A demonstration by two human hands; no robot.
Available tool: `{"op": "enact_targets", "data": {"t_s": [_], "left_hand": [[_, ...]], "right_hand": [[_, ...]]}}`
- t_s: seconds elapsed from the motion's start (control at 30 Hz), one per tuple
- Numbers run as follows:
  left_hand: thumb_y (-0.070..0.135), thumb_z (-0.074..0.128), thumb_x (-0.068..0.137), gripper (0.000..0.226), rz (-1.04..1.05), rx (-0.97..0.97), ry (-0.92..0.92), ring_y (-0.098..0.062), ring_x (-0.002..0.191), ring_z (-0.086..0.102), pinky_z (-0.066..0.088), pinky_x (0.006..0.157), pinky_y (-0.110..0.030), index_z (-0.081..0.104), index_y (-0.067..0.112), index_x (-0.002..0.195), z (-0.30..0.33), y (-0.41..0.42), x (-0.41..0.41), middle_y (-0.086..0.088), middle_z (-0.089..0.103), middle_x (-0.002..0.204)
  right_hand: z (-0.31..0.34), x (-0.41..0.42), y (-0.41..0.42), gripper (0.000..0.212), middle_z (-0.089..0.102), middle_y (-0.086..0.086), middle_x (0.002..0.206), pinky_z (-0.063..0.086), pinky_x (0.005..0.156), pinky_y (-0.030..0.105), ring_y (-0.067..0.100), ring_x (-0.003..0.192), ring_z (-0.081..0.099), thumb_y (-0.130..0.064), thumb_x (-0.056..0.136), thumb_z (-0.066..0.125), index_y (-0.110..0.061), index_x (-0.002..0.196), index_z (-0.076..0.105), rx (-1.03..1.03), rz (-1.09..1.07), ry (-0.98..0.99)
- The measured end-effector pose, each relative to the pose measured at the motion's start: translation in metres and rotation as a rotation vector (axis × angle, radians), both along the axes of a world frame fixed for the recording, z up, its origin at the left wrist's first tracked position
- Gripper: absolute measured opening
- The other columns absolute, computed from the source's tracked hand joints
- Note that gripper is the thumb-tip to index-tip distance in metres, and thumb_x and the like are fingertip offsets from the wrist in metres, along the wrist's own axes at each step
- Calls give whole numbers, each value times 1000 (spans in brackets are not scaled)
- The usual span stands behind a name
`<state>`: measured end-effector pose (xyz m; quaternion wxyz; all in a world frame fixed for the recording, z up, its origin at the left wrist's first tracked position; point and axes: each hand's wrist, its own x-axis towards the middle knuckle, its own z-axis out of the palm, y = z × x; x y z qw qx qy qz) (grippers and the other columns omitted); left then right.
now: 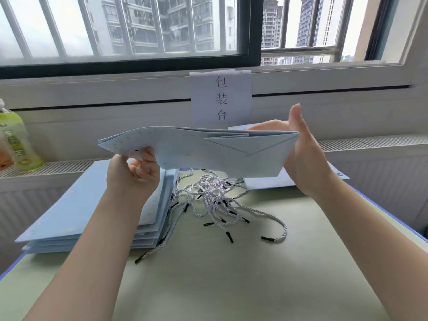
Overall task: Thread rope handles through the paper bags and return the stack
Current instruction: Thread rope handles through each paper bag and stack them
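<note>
A flat, folded light-blue paper bag (196, 147) is held up in the air above the table, lying nearly level. My left hand (134, 172) pinches its left end, the open end with the small punched holes. My right hand (303, 154) holds the folded bottom end, the thumb pointing up and the fingers behind the bag. Below the bag, a loose heap of white twisted rope handles with black tips (220, 200) lies on the table. A stack of flat blue bags (92, 218) sits at the left, partly behind my left forearm.
More flat blue bags (291, 181) lie at the back right, mostly hidden by my right hand. The table top (231, 274) is pale green with a blue edge. A green bottle (18, 140) stands on the radiator ledge at far left. A paper sign (221, 98) hangs under the window.
</note>
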<state>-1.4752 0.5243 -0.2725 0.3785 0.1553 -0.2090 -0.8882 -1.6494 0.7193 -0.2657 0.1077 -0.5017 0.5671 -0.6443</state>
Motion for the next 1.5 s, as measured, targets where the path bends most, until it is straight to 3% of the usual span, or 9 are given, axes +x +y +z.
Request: {"op": "enact_targets", "data": {"t_s": [0.07, 0.2, 0.33, 0.57, 0.63, 0.8, 0.93, 1.07, 1.5], "left_hand": [[6, 47, 63, 21, 4, 70, 107, -4, 39, 50, 33, 38, -8, 60, 11, 79, -2, 0, 0, 2, 60, 57], [5, 46, 69, 19, -34, 101, 172, -4, 40, 52, 33, 38, -7, 60, 10, 81, -6, -1, -2, 1, 61, 61], [25, 34, 98, 24, -34, -84, 91, -14, 59, 65, 45, 45, -12, 49, 7, 105, -5, 0, -11, -9, 70, 79], [42, 65, 84, 68, 181, -1042, -904, -19, 109, 54, 44, 95, -34, 33, 15, 138, -30, 27, -40, -3, 50, 128], [44, 71, 77, 78, 140, -906, -859, -19, 101, 59, 49, 95, -39, 28, 15, 135, -35, 33, -43, -6, 50, 124], [-1, 59, 88, 18, 98, -434, -407, -13, 69, 66, 56, 56, -19, 54, -2, 106, -33, 32, -43, -13, 64, 101], [-10, 47, 91, 13, 104, -365, -348, -15, 64, 65, 53, 47, -20, 56, -1, 90, -28, 32, -43, -11, 63, 85], [-10, 41, 92, 29, 122, -438, -434, -20, 80, 63, 54, 48, -22, 51, -2, 118, -32, 22, -40, -13, 62, 106], [8, 37, 65, 42, -91, -1174, -702, -13, 77, 63, 49, 73, -29, 69, 18, 90, -37, 38, -43, 6, 72, 83]], "right_hand": [[-2, 5, 0, 46, 52, -23, 73, 36, 76, 10, -3, 71, 50, -72, 79, 33, -35, 75, 60, -143, -105, 77], [-7, 17, 0, 22, 52, -23, 71, 39, 58, 17, -2, 64, 48, -36, 91, 43, -18, 94, 57, -286, -420, 577], [-4, 16, -4, 27, 33, -15, 54, 26, 49, 20, 5, 52, 26, -28, 96, 49, -31, 70, 40, -400, -532, 344], [-11, 4, -13, 33, 37, 7, 68, 32, 56, 31, 17, 60, 32, -31, 97, 44, -9, 72, 39, -366, -625, -150], [-15, 1, -16, 21, 48, 7, 74, 41, 63, 35, 19, 66, 44, -34, 89, 44, -18, 75, 41, -352, -590, -263], [-16, -6, -17, 9, 45, -2, 72, 37, 52, 23, 12, 60, 44, -13, 86, 43, -17, 79, 40, -352, -507, -479], [-15, -16, -15, 16, 46, -1, 82, 41, 59, 13, 9, 70, 47, -4, 85, 48, -11, 100, 47, -170, -686, -335], [-19, -28, -9, 59, 37, 13, 138, 27, 100, 31, 28, 127, 32, -7, 86, 54, -4, 140, 31, 234, -963, 151], [-39, -58, -4, 41, 58, 16, 115, 39, 80, 38, 34, 107, 52, -38, 97, 42, -1, 114, 49, 622, -832, 167]]}}
